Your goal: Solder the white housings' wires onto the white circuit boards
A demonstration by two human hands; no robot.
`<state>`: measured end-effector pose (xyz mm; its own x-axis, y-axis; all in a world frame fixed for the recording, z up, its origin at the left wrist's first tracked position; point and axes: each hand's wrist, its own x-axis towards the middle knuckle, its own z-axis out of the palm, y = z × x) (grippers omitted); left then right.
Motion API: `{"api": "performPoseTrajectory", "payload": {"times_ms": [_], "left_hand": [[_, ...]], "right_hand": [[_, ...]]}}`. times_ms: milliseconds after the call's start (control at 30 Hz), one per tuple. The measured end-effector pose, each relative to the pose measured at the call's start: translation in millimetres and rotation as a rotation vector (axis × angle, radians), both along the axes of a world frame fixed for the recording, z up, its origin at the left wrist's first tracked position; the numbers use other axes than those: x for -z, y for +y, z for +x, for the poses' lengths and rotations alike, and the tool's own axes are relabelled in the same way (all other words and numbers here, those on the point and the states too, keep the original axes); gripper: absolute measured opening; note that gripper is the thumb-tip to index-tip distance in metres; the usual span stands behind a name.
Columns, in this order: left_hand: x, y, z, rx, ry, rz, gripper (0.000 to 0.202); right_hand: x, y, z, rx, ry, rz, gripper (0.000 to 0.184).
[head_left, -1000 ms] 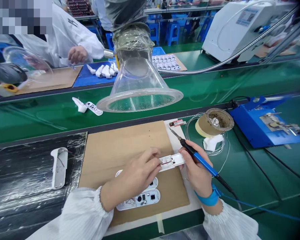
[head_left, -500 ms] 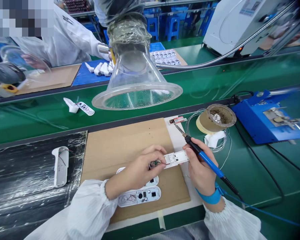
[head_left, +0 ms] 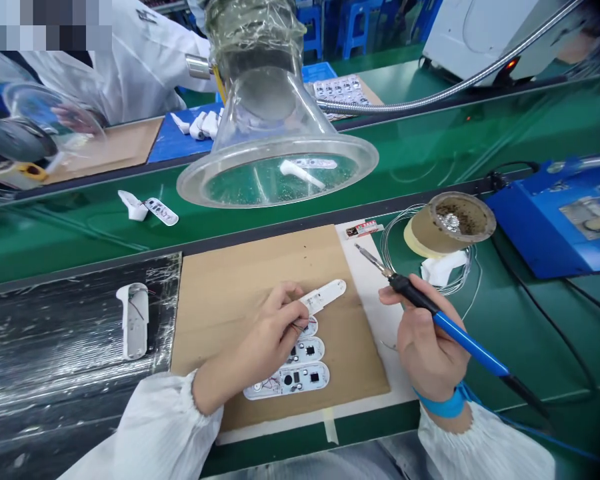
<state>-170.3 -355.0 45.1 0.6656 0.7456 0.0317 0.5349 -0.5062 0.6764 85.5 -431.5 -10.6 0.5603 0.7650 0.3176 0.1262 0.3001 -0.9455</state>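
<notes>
My left hand [head_left: 273,323] is closed over the near end of a slim white plastic housing [head_left: 326,295], its thumb and fingers pinched by some thin wires. The housing's far end points up and to the right over the cardboard. My right hand [head_left: 433,347] grips a blue-and-black soldering iron [head_left: 465,333], whose metal tip points up and left, apart from the housing. Below my left hand lie several white casings with circuit boards [head_left: 300,380], partly covered by the hand.
A cardboard sheet [head_left: 250,267] covers the work spot. Above hangs a clear fume hood [head_left: 275,173]. Solder wire surrounds a brown pot [head_left: 425,230] beside a blue device [head_left: 555,220]. One white casing [head_left: 136,327] lies on black film at left. Across the bench is a person in white [head_left: 125,60].
My right hand has let go of the housing and moved right with the soldering iron. The housing, in my left hand, has shifted left and lower over the cardboard. The view has shifted slightly.
</notes>
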Motion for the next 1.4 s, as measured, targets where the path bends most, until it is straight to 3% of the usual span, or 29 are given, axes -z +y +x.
{"api": "performPoseTrajectory", "payload": {"times_ms": [167, 267, 800, 1400], "left_hand": [[10.7, -14.1, -2.0, -0.005, 0.169, 0.260, 0.018], [11.8, -15.7, -0.7, -0.013, 0.222, 0.321, 0.018], [14.2, -16.2, 1.8, -0.025, 0.242, 0.328, 0.020], [12.8, -16.6, 3.7, -0.017, 0.250, 0.337, 0.023]], "right_hand": [[-9.3, -13.8, -2.0, -0.043, -0.156, -0.041, 0.021], [-10.4, -19.3, -2.0, -0.116, -0.180, -0.047, 0.021], [-14.1, -19.8, -8.5, -0.278, -0.192, -0.095, 0.018], [-11.0, -20.4, -8.7, -0.353, -0.213, -0.088, 0.021]]}}
